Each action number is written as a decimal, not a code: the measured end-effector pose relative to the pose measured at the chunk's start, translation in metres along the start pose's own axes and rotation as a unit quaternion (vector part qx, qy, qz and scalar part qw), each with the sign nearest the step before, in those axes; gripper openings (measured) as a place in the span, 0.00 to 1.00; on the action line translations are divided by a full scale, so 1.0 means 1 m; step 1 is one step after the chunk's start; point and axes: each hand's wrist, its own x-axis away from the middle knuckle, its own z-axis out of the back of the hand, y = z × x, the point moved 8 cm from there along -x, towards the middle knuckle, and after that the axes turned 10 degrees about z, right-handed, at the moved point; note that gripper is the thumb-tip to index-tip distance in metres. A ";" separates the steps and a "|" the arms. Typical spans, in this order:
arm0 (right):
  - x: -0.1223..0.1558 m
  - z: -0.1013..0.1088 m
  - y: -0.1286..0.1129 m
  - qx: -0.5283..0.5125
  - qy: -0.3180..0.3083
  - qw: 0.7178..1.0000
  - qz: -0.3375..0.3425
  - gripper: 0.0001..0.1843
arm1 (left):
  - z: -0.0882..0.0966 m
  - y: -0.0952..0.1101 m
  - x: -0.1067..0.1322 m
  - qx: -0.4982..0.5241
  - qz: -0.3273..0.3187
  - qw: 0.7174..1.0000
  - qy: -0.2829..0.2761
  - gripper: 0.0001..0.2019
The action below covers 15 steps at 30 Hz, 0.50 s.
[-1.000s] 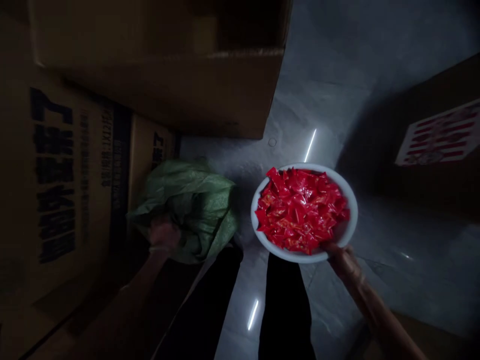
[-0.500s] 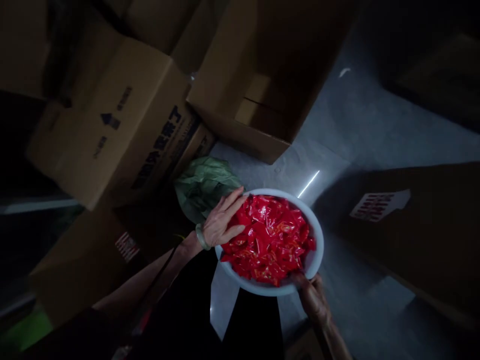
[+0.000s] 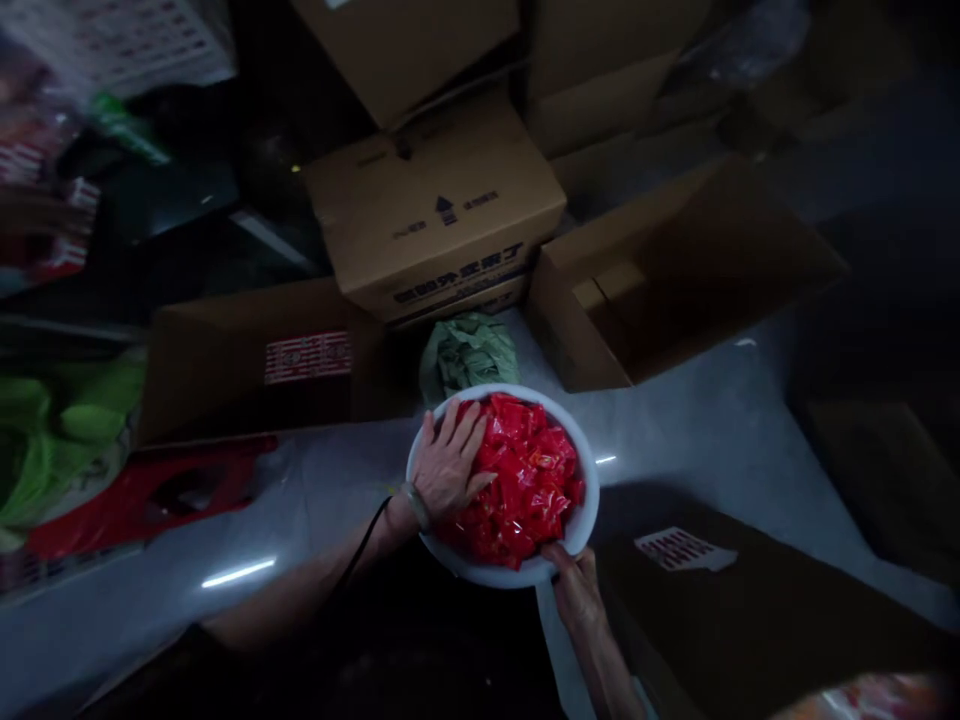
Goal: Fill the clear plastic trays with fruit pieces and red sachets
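Observation:
A pale round basin point(image 3: 590, 490) is heaped with shiny red wrapped packets point(image 3: 525, 465). My left hand point(image 3: 448, 465), with a bangle at its wrist, lies flat with fingers spread over the packets at the basin's left side. On the near right, my right hand point(image 3: 577, 590) grips the rim, thumb over the edge and fingers beneath. Just beyond the basin sits a crumpled green plastic bag point(image 3: 471, 352).
A printed cardboard box point(image 3: 442, 210) stands ahead, with an open carton point(image 3: 577, 340) to its right. Another open box point(image 3: 240, 350) and a red crate point(image 3: 165, 495) with green cloth point(image 3: 60, 430) are left. A dark labelled carton point(image 3: 750, 610) stands near right.
My view has swung left, bringing the red crate and green cloth into sight. The basin has come round with both hands; the left hand now lies further over the packets.

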 end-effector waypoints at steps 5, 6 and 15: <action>0.012 -0.042 -0.033 -0.070 -0.063 0.995 -0.039 0.08 | 0.028 -0.038 0.037 0.061 0.081 0.994 0.033 0.37; 0.015 -0.049 -0.039 -0.066 -0.071 0.994 -0.042 0.08 | 0.037 -0.049 0.045 0.082 0.107 0.990 0.047 0.37; 0.061 -0.114 -0.079 0.012 -0.166 0.986 -0.022 0.12 | 0.144 -0.227 0.202 0.658 0.345 0.529 0.411 0.27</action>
